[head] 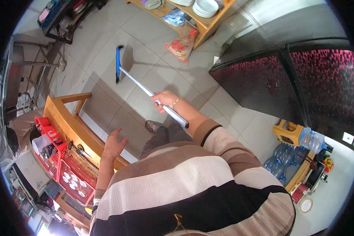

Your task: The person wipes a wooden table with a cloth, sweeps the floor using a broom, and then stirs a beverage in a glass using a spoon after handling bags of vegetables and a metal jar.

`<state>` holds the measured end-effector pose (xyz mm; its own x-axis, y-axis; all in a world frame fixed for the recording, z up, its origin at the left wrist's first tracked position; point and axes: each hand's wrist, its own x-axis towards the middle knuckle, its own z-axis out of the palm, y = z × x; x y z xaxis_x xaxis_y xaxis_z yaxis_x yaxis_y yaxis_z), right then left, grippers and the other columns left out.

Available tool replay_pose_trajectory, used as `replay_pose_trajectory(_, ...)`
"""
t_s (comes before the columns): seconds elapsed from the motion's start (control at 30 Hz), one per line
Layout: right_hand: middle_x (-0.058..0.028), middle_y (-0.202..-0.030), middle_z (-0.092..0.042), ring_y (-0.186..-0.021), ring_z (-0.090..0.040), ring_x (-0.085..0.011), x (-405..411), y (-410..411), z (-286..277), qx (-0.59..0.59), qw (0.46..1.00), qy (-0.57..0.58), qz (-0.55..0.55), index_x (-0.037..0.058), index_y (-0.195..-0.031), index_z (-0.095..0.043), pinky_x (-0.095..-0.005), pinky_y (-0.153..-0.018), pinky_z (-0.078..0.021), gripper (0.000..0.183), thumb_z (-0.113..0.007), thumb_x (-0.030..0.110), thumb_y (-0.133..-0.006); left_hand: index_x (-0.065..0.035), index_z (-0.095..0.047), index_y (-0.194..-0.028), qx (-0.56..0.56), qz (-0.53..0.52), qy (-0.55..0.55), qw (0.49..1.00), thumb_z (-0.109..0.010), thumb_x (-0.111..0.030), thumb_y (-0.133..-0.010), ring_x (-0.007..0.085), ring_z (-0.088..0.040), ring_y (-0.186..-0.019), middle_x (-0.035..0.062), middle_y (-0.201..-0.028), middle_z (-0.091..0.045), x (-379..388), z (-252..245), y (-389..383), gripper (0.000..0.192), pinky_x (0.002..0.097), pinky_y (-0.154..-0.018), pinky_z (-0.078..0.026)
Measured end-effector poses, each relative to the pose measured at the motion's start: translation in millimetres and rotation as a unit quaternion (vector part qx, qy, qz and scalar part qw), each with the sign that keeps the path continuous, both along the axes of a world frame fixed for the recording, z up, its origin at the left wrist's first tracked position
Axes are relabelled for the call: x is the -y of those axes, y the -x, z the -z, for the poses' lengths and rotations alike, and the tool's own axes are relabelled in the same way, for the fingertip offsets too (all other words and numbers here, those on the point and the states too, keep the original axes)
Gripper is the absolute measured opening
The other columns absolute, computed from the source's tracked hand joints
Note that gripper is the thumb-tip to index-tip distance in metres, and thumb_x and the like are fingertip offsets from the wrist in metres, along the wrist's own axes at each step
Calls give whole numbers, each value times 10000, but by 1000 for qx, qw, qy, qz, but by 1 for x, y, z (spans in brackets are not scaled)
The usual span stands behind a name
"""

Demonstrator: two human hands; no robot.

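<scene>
My right hand [164, 101] grips the pale metal handle of a long-handled squeegee [137, 83]. Its narrow blue head [118, 63] with dark ends points away from me, over the tiled floor; whether it touches the tiles I cannot tell. The handle's thick grey end reaches back beside my forearm. With fingers apart and nothing in them, my left hand [115, 144] hangs beside a wooden table [73, 121]. Scissors [82, 151] and red plastic baskets [76, 181] rest on that table, one holding several white round things.
Ahead stands a wooden shelf [206, 25] with stacked white bowls [206, 8]; a printed bag [181, 45] leans by its foot. A black refrigerator-like cabinet [259, 79] rises on the right, near large water bottles [283, 157] and a yellow plastic holder [287, 132]. Metal-legged furniture [32, 63] occupies the left.
</scene>
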<state>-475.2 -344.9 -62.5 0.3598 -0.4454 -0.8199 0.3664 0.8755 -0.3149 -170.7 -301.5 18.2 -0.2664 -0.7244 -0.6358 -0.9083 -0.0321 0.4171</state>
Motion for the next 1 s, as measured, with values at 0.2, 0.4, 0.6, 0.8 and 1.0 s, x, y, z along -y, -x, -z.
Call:
replay_pose_trajectory(0.2,-21,-522,-448,-406,-418,-122,-150,111,10,-121,986,-58,-95,101,-933,-613,-273,-358,-341,189,-525,268,-925,37,-486,-1258,3,-6,-15,1000,-684,-230,-776,387,-506,-1159,263,-1221,-541,-2,-3,20,585,406,-987,-406)
replay_pose_trajectory(0.4,-25,-580,-484,-417,-437,-102,-345,169,-90,-125,980,-145,57,77,-1162,-563,-280,-354,-349,270,-539,175,-912,19,-486,-1263,85,84,-31,992,-675,-241,-786,400,-515,-1143,268,-1204,-552,9,6,31,576,415,-976,-415)
replay_pose_trajectory(0.6,-22,-626,-494,-425,-447,-102,-296,127,-140,-211,961,-141,112,54,-1109,-558,-280,-349,-356,233,-520,183,-918,20,-479,-1268,60,186,-26,980,-669,-288,-796,401,-525,-1132,268,-1194,-559,48,8,73,594,418,-965,-424)
replay_pose_trajectory(0.8,3,-623,-445,-442,-381,-81,-256,87,-54,-26,950,-78,302,89,-1174,-527,-254,-369,-321,285,-541,220,-921,22,-481,-1263,57,315,6,947,-664,-289,-801,397,-525,-1134,255,-1208,-556,97,8,95,587,419,-973,-420)
replay_pose_trajectory(1.0,1,-610,-451,-414,-373,-77,-342,25,-37,-22,860,-183,475,137,-985,-535,-258,-341,-291,128,-567,231,-904,41,-470,-1268,54,344,15,937,-662,-271,-800,385,-510,-1159,248,-1220,-551,148,0,78,594,415,-989,-408)
